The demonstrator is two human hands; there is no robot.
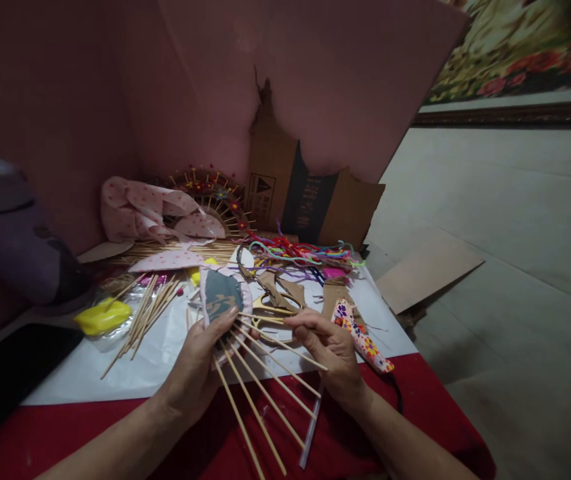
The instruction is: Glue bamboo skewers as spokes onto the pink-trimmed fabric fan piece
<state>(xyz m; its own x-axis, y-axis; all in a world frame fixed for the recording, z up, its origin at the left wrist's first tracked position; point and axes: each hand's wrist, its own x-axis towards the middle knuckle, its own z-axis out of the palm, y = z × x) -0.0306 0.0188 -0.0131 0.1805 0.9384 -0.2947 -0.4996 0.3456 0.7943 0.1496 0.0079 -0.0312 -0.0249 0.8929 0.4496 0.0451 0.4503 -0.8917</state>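
Observation:
My left hand (198, 360) grips a curved cardboard piece (223, 293) edged with pink cloth, thumb on top. Several thin wooden sticks (258, 407) fan out from its lower edge towards me. My right hand (328, 350) pinches the end of the uppermost stick (265, 319), whose other end meets the cardboard by my left thumb. Behind the sticks lie gold-handled scissors (270, 308), partly hidden. Just right of my right hand rests a flower-patterned glue gun (360, 337). Below that hand a clear rod (309, 433), like a glue stick, slants down.
Loose wooden sticks (148, 310) and a yellow packet (103, 318) lie at left, near a dark flat panel (25, 373). Colourful pipe cleaners (300, 253), pink dotted cloth (140, 207) and a decorated stick fan (210, 187) are at the back. Torn cardboard (310, 193) leans on the wall.

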